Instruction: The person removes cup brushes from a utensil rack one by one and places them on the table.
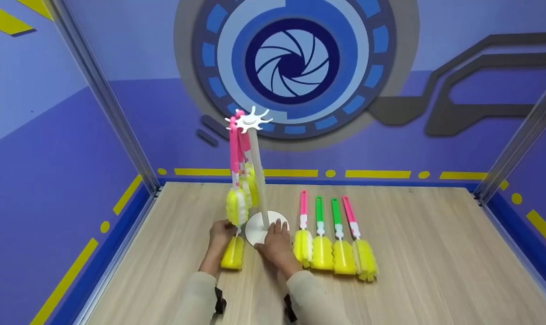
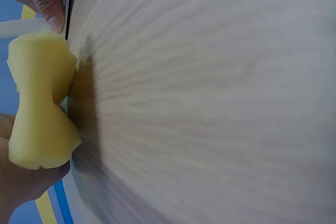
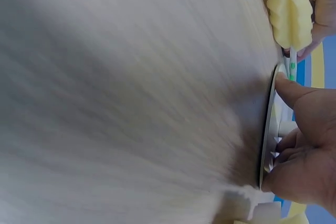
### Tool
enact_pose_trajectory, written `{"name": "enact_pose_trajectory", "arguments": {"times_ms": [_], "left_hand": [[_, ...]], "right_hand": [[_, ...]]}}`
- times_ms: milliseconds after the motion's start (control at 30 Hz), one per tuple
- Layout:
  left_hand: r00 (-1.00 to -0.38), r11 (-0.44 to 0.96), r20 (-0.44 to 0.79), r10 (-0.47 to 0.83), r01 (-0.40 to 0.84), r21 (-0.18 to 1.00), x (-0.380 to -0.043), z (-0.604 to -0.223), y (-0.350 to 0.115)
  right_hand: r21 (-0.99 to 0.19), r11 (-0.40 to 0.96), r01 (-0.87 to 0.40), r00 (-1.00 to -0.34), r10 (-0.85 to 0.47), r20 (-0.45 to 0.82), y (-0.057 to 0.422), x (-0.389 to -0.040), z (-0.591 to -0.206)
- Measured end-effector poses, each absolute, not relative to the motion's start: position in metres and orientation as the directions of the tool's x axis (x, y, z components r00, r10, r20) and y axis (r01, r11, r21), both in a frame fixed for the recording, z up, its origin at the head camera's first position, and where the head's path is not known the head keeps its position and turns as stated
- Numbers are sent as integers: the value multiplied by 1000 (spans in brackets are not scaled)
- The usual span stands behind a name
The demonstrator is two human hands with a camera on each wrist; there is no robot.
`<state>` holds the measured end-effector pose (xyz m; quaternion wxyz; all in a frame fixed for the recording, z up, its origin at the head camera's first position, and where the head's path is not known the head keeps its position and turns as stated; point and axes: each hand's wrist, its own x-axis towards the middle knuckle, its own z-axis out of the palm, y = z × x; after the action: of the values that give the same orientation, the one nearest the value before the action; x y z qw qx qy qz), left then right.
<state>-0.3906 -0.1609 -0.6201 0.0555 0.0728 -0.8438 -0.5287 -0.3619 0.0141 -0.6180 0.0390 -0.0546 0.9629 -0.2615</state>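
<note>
Left of a white hook stand (image 1: 258, 176), the left hand (image 1: 221, 234) is pinching a yellow-headed sponge bottle brush (image 1: 232, 254) near its neck, while the right hand (image 1: 279, 246), fingers extended, is resting on the stand's round base (image 1: 254, 228). Overhead, pink-handled brushes (image 1: 234, 151) are hanging from the hooks (image 1: 251, 121); rightward, four pink- and green-handled brushes (image 1: 344, 256) are lying side by side on the wooden table (image 1: 435, 253).

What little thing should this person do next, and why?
Probably the left hand should raise its brush toward a bare hook on the white stand, with the right hand on the round base for steadiness: pink-handled brushes already hang there, while this one is down near the tabletop.
</note>
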Motion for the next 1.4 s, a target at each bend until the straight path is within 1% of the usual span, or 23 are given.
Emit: {"name": "enact_pose_trajectory", "arguments": {"times_ms": [200, 333, 467, 567, 667, 833, 1000, 1200, 1267, 1400], "left_hand": [[-986, 407, 12, -166, -58, 911, -389, -621, -162], [-983, 382, 19, -180, -52, 923, -388, -621, -165], [-985, 386, 34, -170, -35, 922, -389, -621, -167], [-984, 396, 3, -176, -68, 916, -388, -622, -169], [-983, 405, -31, -183, -104, 908, -387, -624, -169], [-985, 392, -47, -168, -111, 913, -384, -627, -168], [-987, 390, -36, -159, -96, 916, -386, -624, -169], [-983, 378, -65, -169, -126, 917, -388, -621, -165], [-981, 365, -80, -174, -140, 920, -389, -621, -164], [-983, 366, -62, -170, -121, 923, -389, -622, -160]], "right_hand": [[-510, 859, -40, -993, -90, -75, 11, -361, -617], [-513, 858, -37, -985, -119, -127, 11, -362, -614], [-519, 855, -23, -977, -131, -171, 13, -363, -611], [-518, 855, -28, -974, -140, -178, 14, -362, -613], [-492, 869, -52, -972, -157, -174, 15, -359, -616], [-493, 870, -9, -969, -130, -212, 15, -357, -617], [-477, 879, -8, -977, -108, -183, 14, -361, -616], [-469, 883, -3, -980, -96, -175, 14, -362, -616], [-464, 886, -14, -982, -100, -162, 14, -362, -616], [-463, 886, -38, -987, -106, -122, 14, -361, -618]]}}
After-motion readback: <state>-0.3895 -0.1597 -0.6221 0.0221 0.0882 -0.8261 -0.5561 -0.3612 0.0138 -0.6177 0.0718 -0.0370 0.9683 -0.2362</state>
